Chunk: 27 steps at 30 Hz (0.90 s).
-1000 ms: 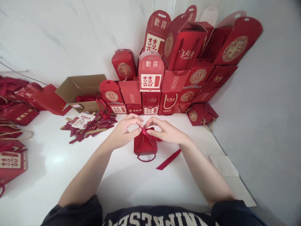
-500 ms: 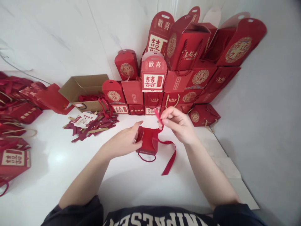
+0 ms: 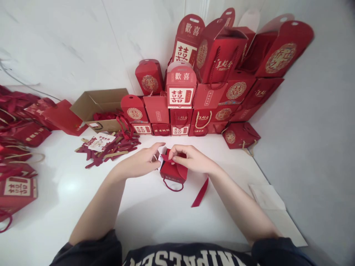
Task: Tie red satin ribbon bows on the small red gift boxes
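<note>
A small red gift box (image 3: 174, 171) sits on the white table in front of me, its dark red cord handle (image 3: 173, 189) toward me. My left hand (image 3: 140, 162) is at the box's left end, index finger and thumb around an upright white flap (image 3: 161, 159); its other fingers are partly hidden. Over the box top, my right hand (image 3: 191, 159) pinches the end of a red ribbon (image 3: 166, 158) close to that flap. The ribbon's other tail (image 3: 200, 194) lies on the table to the right, its middle covered by my right hand and wrist.
Red gift boxes (image 3: 180, 98) are stacked against the wall at the back. An open cardboard box (image 3: 104, 99) with red ribbon inside stands back left, a pile of dark red cut-outs (image 3: 111, 151) before it. More red boxes (image 3: 19, 188) crowd the left edge.
My right hand has moved left and down, bringing the ribbon end over the box to its left end. The white flap now shows by my left hand, which has barely moved.
</note>
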Each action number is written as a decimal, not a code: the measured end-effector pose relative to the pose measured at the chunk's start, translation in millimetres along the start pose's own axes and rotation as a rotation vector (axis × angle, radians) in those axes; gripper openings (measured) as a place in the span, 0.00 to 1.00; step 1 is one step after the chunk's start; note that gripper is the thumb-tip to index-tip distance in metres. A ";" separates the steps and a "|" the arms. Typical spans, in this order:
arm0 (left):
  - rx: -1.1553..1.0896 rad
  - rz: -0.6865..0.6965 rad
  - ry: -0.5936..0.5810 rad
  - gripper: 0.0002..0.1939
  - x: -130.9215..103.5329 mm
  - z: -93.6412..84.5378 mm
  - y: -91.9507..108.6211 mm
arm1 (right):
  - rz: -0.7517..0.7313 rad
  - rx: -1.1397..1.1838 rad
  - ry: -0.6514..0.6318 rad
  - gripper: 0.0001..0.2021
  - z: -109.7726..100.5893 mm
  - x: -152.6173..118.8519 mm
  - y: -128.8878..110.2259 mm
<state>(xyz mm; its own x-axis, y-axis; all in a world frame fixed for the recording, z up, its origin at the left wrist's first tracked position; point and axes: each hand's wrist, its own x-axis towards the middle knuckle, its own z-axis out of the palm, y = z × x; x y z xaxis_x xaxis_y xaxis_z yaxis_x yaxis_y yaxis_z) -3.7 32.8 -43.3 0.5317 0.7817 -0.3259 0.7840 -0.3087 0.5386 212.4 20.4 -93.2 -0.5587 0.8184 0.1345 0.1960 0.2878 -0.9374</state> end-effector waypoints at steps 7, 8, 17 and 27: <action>-0.050 0.015 -0.022 0.28 -2.7 -2.0 3.7 | -0.016 -0.022 0.050 0.07 6.2 5.1 4.9; -0.071 0.005 -0.023 0.28 -2.8 -2.5 3.4 | -0.017 -0.024 0.058 0.07 6.8 5.5 5.4; -0.114 0.012 -0.037 0.17 4.9 -6.8 -4.8 | -0.022 -0.002 0.050 0.07 6.4 4.6 4.0; -0.045 -0.152 0.008 0.15 -18.5 -43.0 -51.8 | 0.065 -0.193 0.103 0.09 -51.1 -18.4 -6.5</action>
<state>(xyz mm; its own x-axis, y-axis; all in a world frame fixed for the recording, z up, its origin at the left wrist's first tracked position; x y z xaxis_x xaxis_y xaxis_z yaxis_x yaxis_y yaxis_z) -68.0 57.6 -31.8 0.4053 0.8220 -0.4002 0.8401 -0.1622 0.5176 262.6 28.9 -73.1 -0.4568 0.8818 0.1175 0.3849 0.3150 -0.8675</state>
